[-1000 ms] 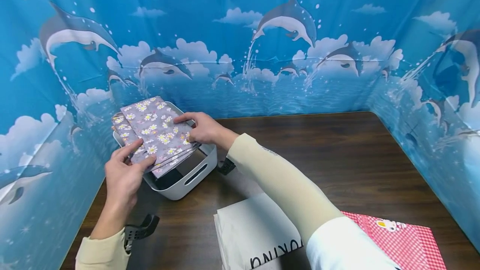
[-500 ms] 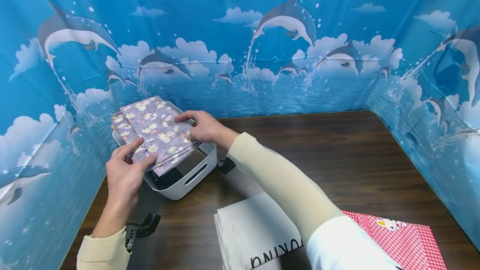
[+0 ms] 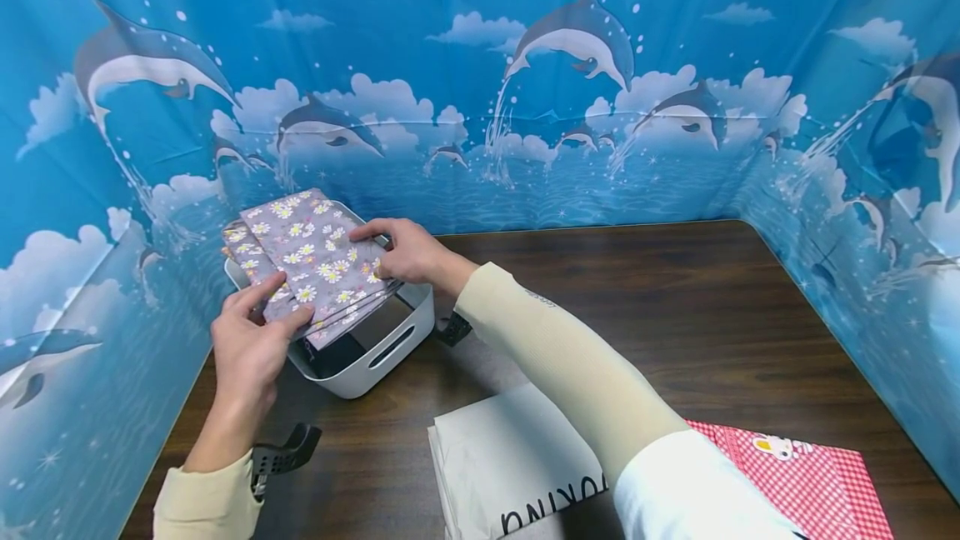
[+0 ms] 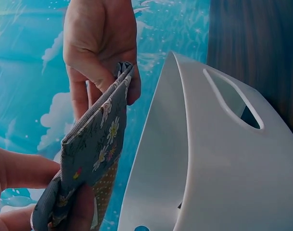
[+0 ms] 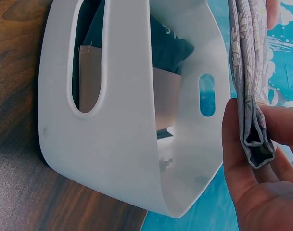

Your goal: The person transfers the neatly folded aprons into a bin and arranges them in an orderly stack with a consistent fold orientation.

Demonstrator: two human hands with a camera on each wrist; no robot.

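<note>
I observe a dolphin-print backdrop (image 3: 480, 65) filling the top and both sides of the head view, enclosing a dark wooden desk (image 3: 675, 307) across the lower half.

At the bottom centre of that frame a white bag (image 3: 502, 457) with black lettering lies flat on the desk; a red checked bag (image 3: 810, 482) sits just beside it at lower right, partly behind my sleeve.

At centre left a white bin (image 3: 375, 348) with slotted handles stands on the desk near the backdrop. The right wrist view shows dark and brown items inside it (image 5: 165, 62); I cannot identify them.

Above the bin's opening I hold a folded stack of grey daisy-print bags (image 3: 315, 265), tilted, its far corner towards the upper left. The left wrist view shows the stack (image 4: 95, 144) edge-on, beside the bin's rim (image 4: 156, 144) and apart from it.

My left hand (image 3: 251, 352) grasps the stack's near corner, thumb on top, fingers beneath. My right hand (image 3: 408, 255) pinches the right edge; the right wrist view shows its fingers (image 5: 242, 159) closed on the folded layers (image 5: 254, 96).

A black clip (image 3: 288, 455) sits by my left wrist at lower left.
</note>
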